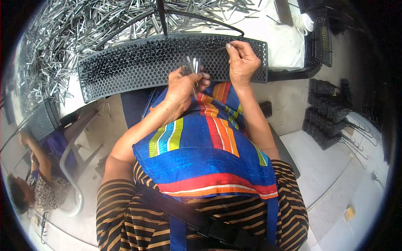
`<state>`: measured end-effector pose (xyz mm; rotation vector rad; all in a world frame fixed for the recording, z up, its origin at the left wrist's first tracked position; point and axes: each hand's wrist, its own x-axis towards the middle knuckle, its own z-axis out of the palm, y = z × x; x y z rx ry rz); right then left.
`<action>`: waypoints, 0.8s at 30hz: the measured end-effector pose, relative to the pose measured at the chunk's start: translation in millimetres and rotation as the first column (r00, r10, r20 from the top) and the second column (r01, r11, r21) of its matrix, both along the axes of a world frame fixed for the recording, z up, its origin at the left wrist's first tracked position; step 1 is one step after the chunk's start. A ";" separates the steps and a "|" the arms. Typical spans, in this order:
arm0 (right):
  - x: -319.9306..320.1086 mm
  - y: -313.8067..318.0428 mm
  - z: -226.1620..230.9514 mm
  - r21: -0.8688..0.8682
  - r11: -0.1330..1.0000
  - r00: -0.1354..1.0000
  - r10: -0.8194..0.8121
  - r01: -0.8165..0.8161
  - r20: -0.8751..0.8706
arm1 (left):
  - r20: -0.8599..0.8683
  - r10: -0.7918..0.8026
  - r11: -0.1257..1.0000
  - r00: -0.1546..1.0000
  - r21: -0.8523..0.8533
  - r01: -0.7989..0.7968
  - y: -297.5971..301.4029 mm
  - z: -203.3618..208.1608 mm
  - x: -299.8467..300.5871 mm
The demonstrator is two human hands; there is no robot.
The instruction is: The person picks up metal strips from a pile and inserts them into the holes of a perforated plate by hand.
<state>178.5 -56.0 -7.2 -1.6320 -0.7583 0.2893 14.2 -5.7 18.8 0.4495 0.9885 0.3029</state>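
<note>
A long black perforated rack point(146, 79) lies across my lap against the table edge, its round holes in rows. Dark slim pieces point(109, 62) stand up densely from the holes along its far side and left end. My left hand point(182, 85) is closed round a bundle of slim shiny metal pieces point(193, 66), held upright over the rack's near edge. Over the rack's right part, my right hand point(244, 62) pinches with thumb and forefinger; what sits at the fingertips is too small to make out.
A big heap of loose metal pieces point(96, 25) covers the white table point(284, 50). A white container point(303, 23) stands at the back right. Stacked black racks with hooks point(324, 113) lie on the right. At the left, another person point(46, 184) handles a similar rack point(39, 119).
</note>
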 end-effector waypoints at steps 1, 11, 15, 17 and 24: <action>1.7 -2.7 -2.8 -0.089 0.996 0.994 -0.012 0.022 0.112 | 0.011 0.000 1.000 1.000 0.004 0.000 -0.4 0.8 1.0; -12.2 -4.5 7.0 -0.235 0.970 0.817 0.190 -0.069 0.545 | 0.027 -0.013 0.999 1.000 -0.032 0.014 3.3 2.9 0.4; -20.5 -17.4 9.8 -0.252 0.928 0.950 0.303 -0.276 0.074 | 0.086 -0.026 0.999 0.996 -0.019 0.027 1.5 2.0 0.7; -28.6 -18.8 15.4 -0.126 0.873 0.797 0.359 -0.470 -0.486 | 0.074 -0.046 0.999 0.996 -0.017 0.048 1.1 4.2 1.1; -24.3 -20.1 18.4 -0.099 0.903 0.665 0.230 -0.418 -0.710 | 0.071 -0.041 0.999 0.997 -0.018 0.042 -1.6 10.0 3.8</action>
